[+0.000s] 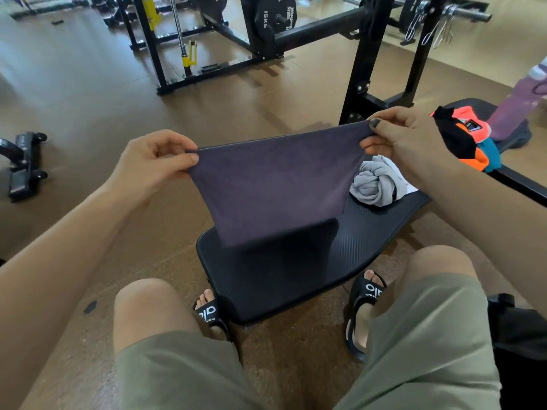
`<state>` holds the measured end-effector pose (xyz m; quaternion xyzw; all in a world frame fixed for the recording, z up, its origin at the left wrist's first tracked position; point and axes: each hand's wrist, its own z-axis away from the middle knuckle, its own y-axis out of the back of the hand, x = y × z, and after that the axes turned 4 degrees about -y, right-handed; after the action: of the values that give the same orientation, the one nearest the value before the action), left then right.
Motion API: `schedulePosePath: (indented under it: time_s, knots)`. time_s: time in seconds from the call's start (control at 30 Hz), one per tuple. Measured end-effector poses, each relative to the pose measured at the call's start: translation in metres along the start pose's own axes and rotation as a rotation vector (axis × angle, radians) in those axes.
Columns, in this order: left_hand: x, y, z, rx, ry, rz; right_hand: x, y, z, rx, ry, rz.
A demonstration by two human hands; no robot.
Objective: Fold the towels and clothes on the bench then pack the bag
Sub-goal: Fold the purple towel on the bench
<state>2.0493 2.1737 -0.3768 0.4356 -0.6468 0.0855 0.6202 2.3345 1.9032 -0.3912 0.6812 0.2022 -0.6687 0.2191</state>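
A dark purple towel (272, 184) hangs stretched between my two hands above the black padded bench (296, 270). My left hand (154, 158) pinches its left top corner. At the right top corner my right hand (408, 137) pinches the cloth too. The towel's lower edge hangs just over the bench pad. A crumpled grey garment (376, 184) lies on the bench behind the towel. Further right sits an orange, black and teal piece of clothing (461, 140). A purple garment (518, 108) lies at the far right end.
A black bag (521, 332) sits at the right edge beside my right knee. My knees and sandalled feet flank the bench's near end. A black rack with weight plates (266, 28) stands behind on the brown floor. A small wheeled black stand (23, 164) is at left.
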Motion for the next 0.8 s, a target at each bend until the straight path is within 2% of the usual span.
schedulePosePath:
  time_s: [0.17,0.33,0.47,0.6,0.7,0.8]
  knots:
    - [-0.007,-0.002,-0.002,-0.056,0.015,-0.094,0.006,0.002,-0.008,-0.049,-0.072,-0.037]
    - [-0.024,-0.005,-0.020,-0.007,0.053,-0.177,0.010,-0.012,-0.028,-0.065,-0.201,-0.066]
    - [-0.024,-0.009,-0.047,0.095,0.054,-0.204,0.005,-0.040,-0.060,0.014,-0.230,-0.144]
    - [-0.012,0.002,-0.049,0.223,-0.095,-0.184,-0.008,-0.053,-0.066,0.058,-0.190,-0.334]
    - [-0.023,-0.002,-0.017,0.083,-0.159,-0.264,0.009,-0.041,-0.053,0.084,-0.215,-0.230]
    - [-0.063,-0.030,0.031,-0.193,-0.130,-0.384,0.064,-0.022,-0.036,0.084,-0.287,0.135]
